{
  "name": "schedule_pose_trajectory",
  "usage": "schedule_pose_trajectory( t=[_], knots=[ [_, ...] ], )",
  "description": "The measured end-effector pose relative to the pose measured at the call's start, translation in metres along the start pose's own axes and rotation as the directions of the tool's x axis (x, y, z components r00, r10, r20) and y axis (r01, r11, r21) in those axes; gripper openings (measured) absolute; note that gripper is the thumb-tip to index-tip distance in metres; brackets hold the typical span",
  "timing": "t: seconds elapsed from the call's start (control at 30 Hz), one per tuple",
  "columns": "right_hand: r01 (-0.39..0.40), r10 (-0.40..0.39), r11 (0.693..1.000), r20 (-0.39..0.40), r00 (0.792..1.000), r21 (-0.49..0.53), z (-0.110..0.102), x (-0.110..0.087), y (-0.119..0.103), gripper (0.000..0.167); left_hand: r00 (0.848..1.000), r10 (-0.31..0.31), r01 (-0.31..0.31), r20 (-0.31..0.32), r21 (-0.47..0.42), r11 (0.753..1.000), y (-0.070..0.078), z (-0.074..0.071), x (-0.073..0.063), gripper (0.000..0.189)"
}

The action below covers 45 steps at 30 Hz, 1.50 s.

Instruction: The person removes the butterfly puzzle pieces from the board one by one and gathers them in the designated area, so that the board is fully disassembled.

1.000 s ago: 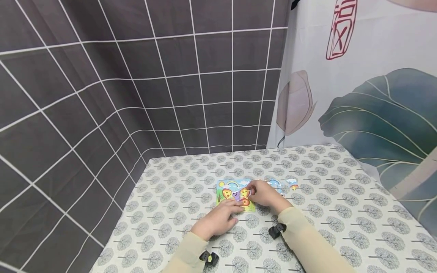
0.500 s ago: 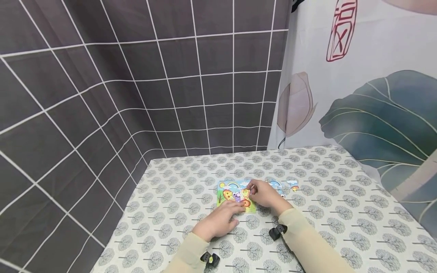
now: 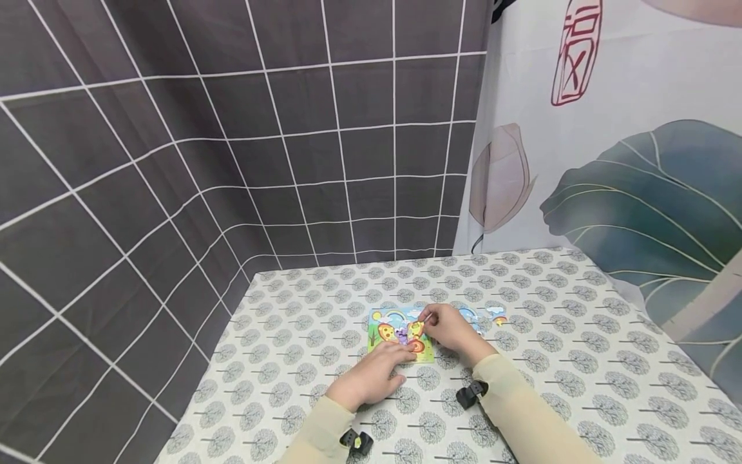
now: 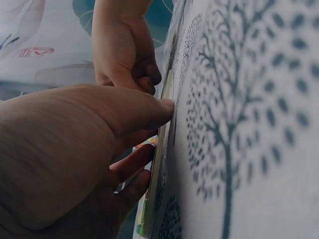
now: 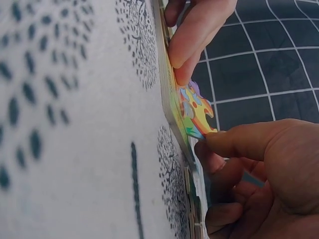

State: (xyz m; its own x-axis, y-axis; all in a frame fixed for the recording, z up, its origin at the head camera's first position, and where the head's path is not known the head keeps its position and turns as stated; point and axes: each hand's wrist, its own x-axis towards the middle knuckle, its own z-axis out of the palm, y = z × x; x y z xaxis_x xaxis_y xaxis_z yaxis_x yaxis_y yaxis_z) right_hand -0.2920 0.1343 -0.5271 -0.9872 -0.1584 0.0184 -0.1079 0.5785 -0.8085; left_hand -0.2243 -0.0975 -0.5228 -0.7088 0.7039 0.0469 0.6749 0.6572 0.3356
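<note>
In the head view, a picture puzzle lies on the cloth-covered desk, below and right of the frame's centre. The left hand spreads relaxed fingers over its lower part, grasping nothing, presumably to keep the board from sliding. The right hand comes in from the right, thumb and forefinger pinching a butterfly-wing piece by its edge, which leaves most of its printed face uncovered. Loose pieces sit just right of the board, handy for that hand; its knuckles cover some of them, and the left hand hides the board's lower left.

In the left wrist view, the board is seen nearly edge-on near the centre, so its picture is lost; the right hand's grip, at upper centre, is too dim to read.

In the right wrist view, the pinched piece stands tilted right of centre. Left fingertips at upper centre seem to touch it, though the contact itself is hidden.
</note>
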Motion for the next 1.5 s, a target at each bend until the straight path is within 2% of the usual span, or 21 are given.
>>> schedule_pose_trajectory(
  t=[0.2, 1.07, 1.23, 1.5],
  knots=[
    [0.007, -0.007, 1.000, -0.013, 1.000, -0.002, -0.001, 0.001, 0.000, 0.017, 1.000, 0.004, -0.004, -0.007, -0.003, 1.000, 0.000, 0.000, 0.001, 0.053],
    [-0.048, 0.048, 0.999, -0.020, 0.999, 0.026, 0.001, 0.002, -0.002, 0.011, 1.000, 0.001, -0.001, -0.022, -0.019, 1.000, -0.002, 0.000, -0.001, 0.050],
    [-0.039, 0.040, 0.998, -0.021, 0.999, 0.039, -0.001, 0.000, -0.001, 0.012, 1.000, -0.005, 0.004, -0.025, -0.034, 0.999, -0.002, 0.001, -0.001, 0.051],
    [-0.013, 0.013, 1.000, -0.019, 1.000, -0.007, -0.012, -0.001, 0.000, 0.011, 1.000, -0.022, 0.021, -0.016, -0.059, 0.998, -0.003, 0.002, -0.001, 0.051]
  ],
)
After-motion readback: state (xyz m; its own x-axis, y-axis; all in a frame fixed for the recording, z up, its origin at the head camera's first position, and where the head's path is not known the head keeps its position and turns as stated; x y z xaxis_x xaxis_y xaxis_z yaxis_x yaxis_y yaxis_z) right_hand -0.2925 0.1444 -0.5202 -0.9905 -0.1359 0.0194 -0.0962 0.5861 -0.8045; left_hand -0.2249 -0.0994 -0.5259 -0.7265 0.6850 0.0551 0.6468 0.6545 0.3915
